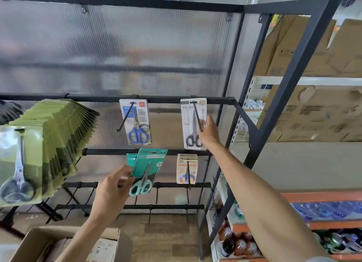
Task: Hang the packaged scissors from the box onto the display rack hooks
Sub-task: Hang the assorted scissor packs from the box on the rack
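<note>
My left hand (111,189) pinches a teal carded pack of scissors (146,170) in front of the black display rack (156,152). My right hand (208,133) reaches up and holds the right edge of a white pack with black-handled scissors (191,122) hanging on an upper hook (197,116). A blue-handled pack (138,122) hangs on the hook to its left. An orange-and-blue pack (185,168) hangs on the row below. The open cardboard box (64,244) sits at the bottom left.
A thick row of green packs of scissors (49,144) fills a hook at the left. Several bare hooks stick out on the lower bars (137,205). Shelves with cartons (313,108) and bottles (239,242) stand at the right.
</note>
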